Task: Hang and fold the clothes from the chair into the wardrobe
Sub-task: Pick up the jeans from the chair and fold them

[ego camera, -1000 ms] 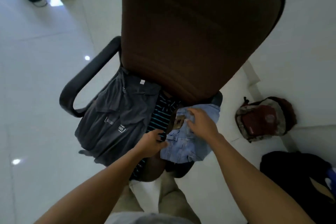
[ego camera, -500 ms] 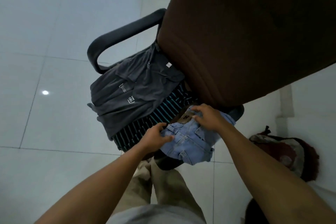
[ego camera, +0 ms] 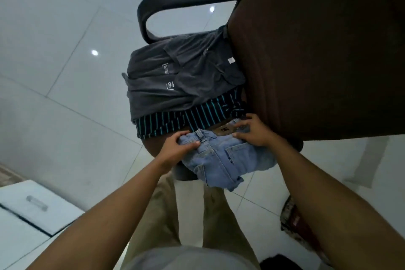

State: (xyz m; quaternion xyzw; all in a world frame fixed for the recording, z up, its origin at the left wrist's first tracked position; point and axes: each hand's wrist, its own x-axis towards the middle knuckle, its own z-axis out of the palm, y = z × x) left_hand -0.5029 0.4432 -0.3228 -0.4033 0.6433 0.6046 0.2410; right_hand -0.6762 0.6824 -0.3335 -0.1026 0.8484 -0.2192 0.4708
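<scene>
Jeans (ego camera: 221, 160) lie on the chair (ego camera: 317, 50), left and right fingers (ego camera: 192, 144) gripping the waistband (ego camera: 205, 135).

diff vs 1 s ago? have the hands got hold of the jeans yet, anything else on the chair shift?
The left hand has closed on the left end of the waistband of the jeans, thumb on top, bunching the denim. The right hand stays at the waistband by the leather patch, fingers curled; whether it pinches is unclear. Unchanged: jeans not lifted off the chair; grey shirt and striped shirt lie as before.
</scene>
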